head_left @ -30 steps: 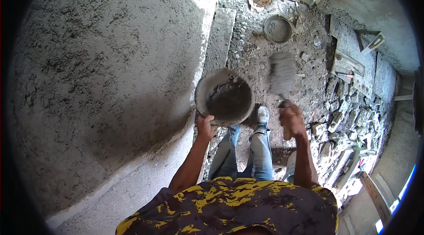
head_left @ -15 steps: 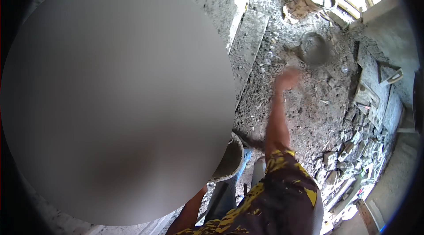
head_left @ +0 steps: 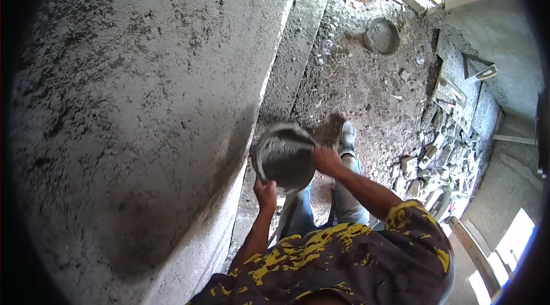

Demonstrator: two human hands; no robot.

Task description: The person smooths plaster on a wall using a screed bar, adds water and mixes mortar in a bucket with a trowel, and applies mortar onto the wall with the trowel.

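Mortar pan (head_left: pixel 259 159), left hand (head_left: pixel 266 195) gripping its near rim, right hand (head_left: pixel 328 161) at its right rim, those fingers' hold unclear, plastered wall's (head_left: pixel 172 93) edge just left of it, open gritty floor (head_left: pixel 366 90) beyond.

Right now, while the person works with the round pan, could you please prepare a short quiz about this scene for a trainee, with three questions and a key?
1. True or false: the left hand grips the round pan at its edge.
2. Where is the other round basin? (a) between the shoes; (b) on the ground farther ahead; (c) under the left arm.
3. Fill in: the rough grey wall fills the ____ side of the picture.

Key: 1 true; 2 (b); 3 left.
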